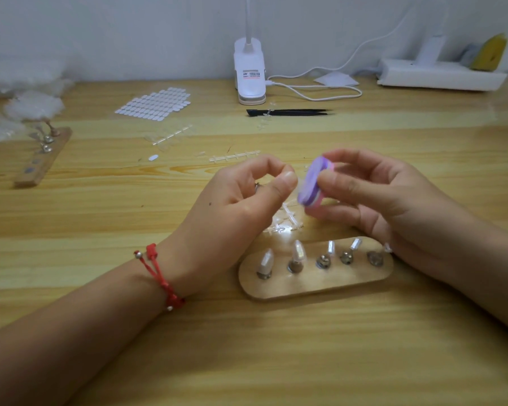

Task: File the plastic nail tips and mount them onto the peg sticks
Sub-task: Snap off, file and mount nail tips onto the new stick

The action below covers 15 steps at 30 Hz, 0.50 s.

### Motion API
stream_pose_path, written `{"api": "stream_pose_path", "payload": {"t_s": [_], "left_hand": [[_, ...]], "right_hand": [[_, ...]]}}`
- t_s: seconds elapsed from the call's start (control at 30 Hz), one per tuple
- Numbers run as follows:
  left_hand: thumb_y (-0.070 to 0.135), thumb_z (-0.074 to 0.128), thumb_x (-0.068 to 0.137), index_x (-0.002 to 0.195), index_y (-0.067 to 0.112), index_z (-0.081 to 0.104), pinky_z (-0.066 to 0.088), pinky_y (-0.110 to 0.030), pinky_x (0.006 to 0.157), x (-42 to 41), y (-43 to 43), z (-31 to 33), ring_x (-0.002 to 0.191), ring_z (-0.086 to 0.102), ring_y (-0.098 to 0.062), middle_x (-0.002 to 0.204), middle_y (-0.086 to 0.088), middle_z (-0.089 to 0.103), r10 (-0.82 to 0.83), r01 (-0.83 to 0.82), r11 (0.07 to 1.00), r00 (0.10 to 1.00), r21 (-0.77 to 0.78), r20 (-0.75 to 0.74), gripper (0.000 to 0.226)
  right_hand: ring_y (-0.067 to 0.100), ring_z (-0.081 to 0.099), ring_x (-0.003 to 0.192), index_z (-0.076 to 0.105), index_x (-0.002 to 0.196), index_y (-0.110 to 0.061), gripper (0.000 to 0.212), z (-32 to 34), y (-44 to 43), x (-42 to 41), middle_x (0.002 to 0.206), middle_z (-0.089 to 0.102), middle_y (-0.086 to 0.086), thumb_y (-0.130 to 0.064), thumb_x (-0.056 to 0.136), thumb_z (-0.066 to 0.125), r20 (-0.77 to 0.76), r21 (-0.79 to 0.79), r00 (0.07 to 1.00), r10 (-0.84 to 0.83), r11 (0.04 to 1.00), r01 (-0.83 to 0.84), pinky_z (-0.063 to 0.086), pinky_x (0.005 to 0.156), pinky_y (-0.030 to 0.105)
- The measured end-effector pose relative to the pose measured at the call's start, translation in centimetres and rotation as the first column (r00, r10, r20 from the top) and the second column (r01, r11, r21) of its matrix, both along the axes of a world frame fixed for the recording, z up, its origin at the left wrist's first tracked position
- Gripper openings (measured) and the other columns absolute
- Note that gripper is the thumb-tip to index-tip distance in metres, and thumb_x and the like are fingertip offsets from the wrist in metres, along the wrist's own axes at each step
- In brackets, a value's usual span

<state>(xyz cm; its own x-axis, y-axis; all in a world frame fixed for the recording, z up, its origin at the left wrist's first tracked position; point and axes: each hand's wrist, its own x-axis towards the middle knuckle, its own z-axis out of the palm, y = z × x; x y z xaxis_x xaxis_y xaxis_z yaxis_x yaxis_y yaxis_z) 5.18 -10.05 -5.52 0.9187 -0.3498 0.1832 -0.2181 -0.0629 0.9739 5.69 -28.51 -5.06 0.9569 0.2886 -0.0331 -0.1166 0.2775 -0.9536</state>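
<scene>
My right hand (373, 197) grips a small purple and pink nail file block (313, 185) between thumb and fingers. My left hand (241, 200) pinches a clear nail tip (296, 183) between thumb and forefinger, held against the file's purple face; the tip is barely visible. Below the hands lies an oval wooden peg board (314, 281) with several metal peg sticks, most carrying clear nail tips (297, 253). Loose clear sprue pieces (285, 225) lie on the table under my hands.
A second wooden peg board (43, 159) lies at the left. A sheet of adhesive tabs (154, 104), clear nail strips (170, 136), black tweezers (291, 112), a white clip lamp (249, 74) with cable and a white box (440, 74) sit further back.
</scene>
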Motion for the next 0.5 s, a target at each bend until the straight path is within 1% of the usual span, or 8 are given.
{"api": "stream_pose_path", "payload": {"t_s": [0.07,0.1,0.2,0.27,0.33,0.37,0.5], "left_hand": [[0.026,0.05,0.086,0.08,0.015,0.053,0.019,-0.016,0.039,0.12,0.02,-0.01,0.038,0.019,-0.004,0.045,0.011,0.027,0.014,-0.014,1.0,1.0,-0.005,0.002,0.013],[0.026,0.05,0.086,0.08,0.015,0.053,0.019,-0.016,0.039,0.17,0.03,-0.03,0.038,0.019,-0.004,0.046,0.011,0.026,0.003,-0.003,1.0,1.0,-0.002,-0.005,0.013],[0.028,0.051,0.086,0.081,0.016,0.054,0.019,-0.017,0.039,0.21,0.1,-0.06,0.04,0.019,-0.005,0.048,0.009,0.027,-0.024,0.024,0.999,0.999,0.021,-0.025,0.014],[0.028,0.05,0.086,0.081,0.015,0.054,0.018,-0.018,0.039,0.17,0.15,-0.02,0.039,0.019,-0.005,0.047,0.011,0.027,-0.01,0.011,1.0,1.0,0.004,-0.022,0.014],[0.027,0.049,0.086,0.081,0.015,0.053,0.017,-0.019,0.039,0.22,0.16,0.02,0.039,0.019,-0.004,0.046,0.013,0.028,0.004,-0.004,1.0,1.0,-0.012,-0.019,0.014],[0.027,0.049,0.087,0.081,0.014,0.053,0.017,-0.019,0.039,0.25,0.14,0.03,0.039,0.019,-0.005,0.046,0.013,0.028,0.0,0.0,1.0,1.0,-0.011,-0.019,0.014],[0.026,0.051,0.086,0.082,0.014,0.055,0.017,-0.019,0.039,0.26,0.12,-0.02,0.041,0.019,-0.006,0.049,0.009,0.026,-0.025,0.025,1.0,0.999,-0.001,-0.026,0.014]], "right_hand": [[0.019,0.073,0.071,0.075,0.082,-0.018,0.024,0.05,0.18,-0.22,0.081,0.073,0.005,-0.016,0.058,0.078,0.017,-0.051,0.999,0.028,0.998,-0.027,0.058,0.063,0.024],[0.018,0.073,0.072,0.074,0.083,-0.017,0.024,-0.01,0.2,-0.21,0.08,0.073,0.005,-0.016,0.059,0.077,0.019,-0.039,1.0,0.008,0.999,-0.007,0.058,0.063,0.024],[0.014,0.071,0.072,0.068,0.093,-0.011,0.027,-0.09,0.07,0.06,0.079,0.073,0.005,-0.014,0.066,0.072,-0.018,0.059,0.997,-0.075,0.995,0.076,0.058,0.065,0.024],[0.015,0.071,0.07,0.071,0.089,-0.013,0.026,0.04,0.03,0.07,0.077,0.072,0.004,-0.014,0.064,0.074,-0.015,0.038,0.999,-0.046,0.998,0.047,0.057,0.064,0.024],[0.018,0.072,0.069,0.076,0.081,-0.02,0.024,0.2,0.16,-0.21,0.078,0.073,0.004,-0.018,0.056,0.078,0.012,-0.057,0.999,0.042,0.997,-0.041,0.057,0.062,0.023],[0.018,0.072,0.069,0.077,0.079,-0.021,0.024,0.23,0.24,-0.33,0.079,0.073,0.004,-0.02,0.055,0.079,0.021,-0.085,0.998,0.062,0.995,-0.06,0.057,0.061,0.022],[0.012,0.071,0.068,0.075,0.081,-0.018,0.021,0.05,0.18,-0.16,0.076,0.073,0.002,-0.019,0.06,0.075,0.021,-0.01,1.0,-0.011,1.0,0.012,0.056,0.061,0.021]]}}
